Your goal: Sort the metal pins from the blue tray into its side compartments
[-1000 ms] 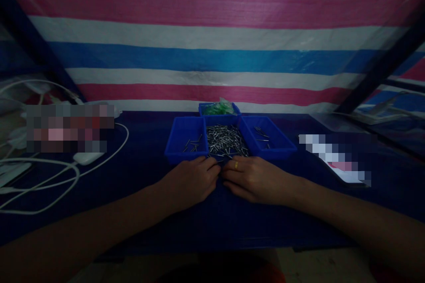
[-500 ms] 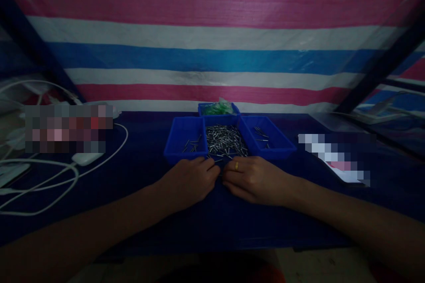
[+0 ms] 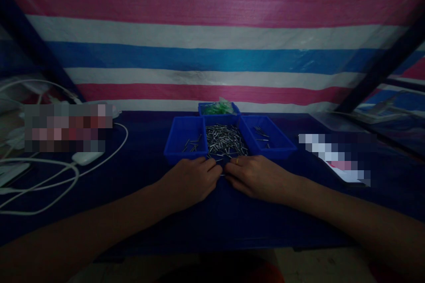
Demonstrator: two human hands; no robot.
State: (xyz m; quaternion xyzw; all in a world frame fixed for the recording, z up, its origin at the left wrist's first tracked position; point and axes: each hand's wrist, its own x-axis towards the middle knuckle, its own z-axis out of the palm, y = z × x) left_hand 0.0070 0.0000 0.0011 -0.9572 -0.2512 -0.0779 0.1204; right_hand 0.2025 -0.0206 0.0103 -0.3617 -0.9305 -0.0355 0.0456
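My left hand (image 3: 194, 181) and my right hand (image 3: 257, 177) face each other just in front of the blue bins, fingers curled and tips close together. Between the fingertips a thin metal pin (image 3: 222, 175) shows as a short light line, its ends hidden in both pinches. A yellow ring sits on a finger of my right hand. Beyond my hands lies a heap of metal pins (image 3: 226, 139). Left of it, a blue bin (image 3: 186, 127) holds several loose pins; the right blue bin (image 3: 277, 137) also has several.
Behind the heap, another blue bin (image 3: 203, 112) contains green items in clear plastic (image 3: 221, 107). A lit phone (image 3: 348, 172) lies at the right. White cables (image 3: 124, 141) and a white adapter (image 3: 86, 156) lie at the left. A striped sheet (image 3: 212, 59) hangs behind the table.
My right hand has turned slightly and its fingertips have shifted a little right. My left fingertips have edged right too. More of the pin now shows between them.
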